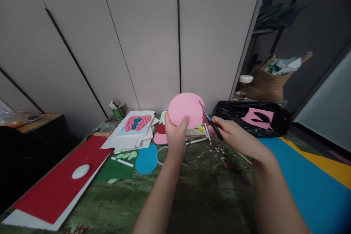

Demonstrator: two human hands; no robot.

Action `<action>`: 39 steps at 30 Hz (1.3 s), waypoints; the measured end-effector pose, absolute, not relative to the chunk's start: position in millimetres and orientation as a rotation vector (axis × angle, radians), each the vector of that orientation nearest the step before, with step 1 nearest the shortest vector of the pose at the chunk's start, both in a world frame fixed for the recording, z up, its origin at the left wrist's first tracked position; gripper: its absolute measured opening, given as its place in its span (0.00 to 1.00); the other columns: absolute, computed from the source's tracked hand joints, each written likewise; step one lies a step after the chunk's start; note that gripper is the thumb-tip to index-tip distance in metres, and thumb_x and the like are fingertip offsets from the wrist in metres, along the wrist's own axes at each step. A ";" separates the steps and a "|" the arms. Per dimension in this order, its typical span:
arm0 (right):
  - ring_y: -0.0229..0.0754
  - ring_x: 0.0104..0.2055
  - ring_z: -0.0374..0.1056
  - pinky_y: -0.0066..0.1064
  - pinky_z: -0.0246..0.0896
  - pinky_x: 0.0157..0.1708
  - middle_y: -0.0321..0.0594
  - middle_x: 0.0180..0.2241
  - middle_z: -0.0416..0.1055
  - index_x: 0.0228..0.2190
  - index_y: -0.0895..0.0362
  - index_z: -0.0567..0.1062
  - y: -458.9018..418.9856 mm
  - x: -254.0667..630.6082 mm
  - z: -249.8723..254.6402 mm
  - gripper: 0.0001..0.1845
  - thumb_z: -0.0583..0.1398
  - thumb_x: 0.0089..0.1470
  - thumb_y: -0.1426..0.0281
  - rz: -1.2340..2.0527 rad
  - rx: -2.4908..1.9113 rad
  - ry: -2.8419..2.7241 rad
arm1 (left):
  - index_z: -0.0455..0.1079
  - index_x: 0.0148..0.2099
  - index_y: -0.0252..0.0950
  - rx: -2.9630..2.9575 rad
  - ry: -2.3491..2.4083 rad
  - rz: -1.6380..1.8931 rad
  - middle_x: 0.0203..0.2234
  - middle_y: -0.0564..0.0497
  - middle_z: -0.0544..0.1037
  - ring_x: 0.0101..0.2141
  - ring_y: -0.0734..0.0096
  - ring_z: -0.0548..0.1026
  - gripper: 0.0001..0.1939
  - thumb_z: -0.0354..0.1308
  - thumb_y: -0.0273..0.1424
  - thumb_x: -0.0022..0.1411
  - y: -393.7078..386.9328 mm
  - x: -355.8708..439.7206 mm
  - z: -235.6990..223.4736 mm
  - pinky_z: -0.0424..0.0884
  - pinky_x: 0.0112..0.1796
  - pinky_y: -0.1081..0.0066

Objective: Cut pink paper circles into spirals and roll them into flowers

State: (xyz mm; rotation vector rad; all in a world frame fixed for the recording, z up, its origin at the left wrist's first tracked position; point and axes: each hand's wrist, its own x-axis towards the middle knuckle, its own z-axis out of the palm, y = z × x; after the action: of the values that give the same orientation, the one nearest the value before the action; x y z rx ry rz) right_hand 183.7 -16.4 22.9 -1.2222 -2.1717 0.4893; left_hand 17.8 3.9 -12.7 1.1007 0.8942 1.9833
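Raised above the table, a round piece of pink paper [184, 108] is pinched by my left hand [177, 131], thumb in front near its lower edge. My right hand [229, 129] grips a pair of scissors with black handles [215, 127]. Their blades point up and left, touching the right edge of the pink paper, where a narrow strip stands out. Below and behind my left hand lie a blue paper shape [146, 159], a dark red paper piece [160, 128] and a clear ring [162, 156], partly hidden by my wrist.
At left, a white mouse [81, 172] rests on red paper [63, 175]. A picture with pink and blue dots [138, 123] tops a paper stack. Green paper [116, 168] carries a marker [122, 162]. Right, a black bag [227, 111] holds pink offcuts, beside blue sheets [304, 182].
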 end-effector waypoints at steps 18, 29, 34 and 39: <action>0.40 0.30 0.62 0.31 0.55 0.31 0.40 0.29 0.69 0.32 0.56 0.67 -16.1 183.4 22.8 0.18 0.45 0.60 0.57 0.477 -1.247 -2.215 | 0.62 0.43 0.37 1.099 0.858 1.998 0.38 0.48 0.72 0.40 0.65 0.72 0.18 0.62 0.32 0.50 3.2 16.0 -9.4 0.70 0.42 0.64; 0.36 0.25 0.57 0.29 0.52 0.26 0.36 0.25 0.65 0.29 0.56 0.65 -13.8 184.0 22.0 0.18 0.45 0.60 0.58 0.467 -1.254 -2.223 | 0.61 0.44 0.37 1.043 0.788 1.987 0.41 0.46 0.73 0.42 0.65 0.73 0.19 0.62 0.31 0.50 2.5 13.9 -4.6 0.70 0.44 0.65; 0.38 0.28 0.60 0.30 0.54 0.28 0.38 0.27 0.68 0.30 0.56 0.67 -15.6 183.7 23.3 0.16 0.47 0.59 0.60 0.486 -1.256 -2.212 | 0.61 0.45 0.38 1.036 0.829 1.990 0.43 0.45 0.72 0.44 0.63 0.72 0.20 0.62 0.31 0.50 2.2 13.0 -3.5 0.70 0.44 0.65; 0.40 0.29 0.62 0.32 0.56 0.30 0.37 0.26 0.68 0.28 0.55 0.68 -16.5 184.5 23.3 0.14 0.50 0.57 0.59 0.493 -1.252 -2.185 | 0.62 0.45 0.38 1.105 0.879 1.972 0.43 0.46 0.71 0.45 0.62 0.71 0.19 0.60 0.31 0.51 3.3 11.5 -6.2 0.70 0.43 0.64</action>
State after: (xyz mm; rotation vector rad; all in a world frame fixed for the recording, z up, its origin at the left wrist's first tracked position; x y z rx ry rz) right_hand 184.5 -16.5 23.3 -1.2521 -2.1854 0.4933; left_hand 11.5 3.3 -6.2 1.1052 0.8794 1.9723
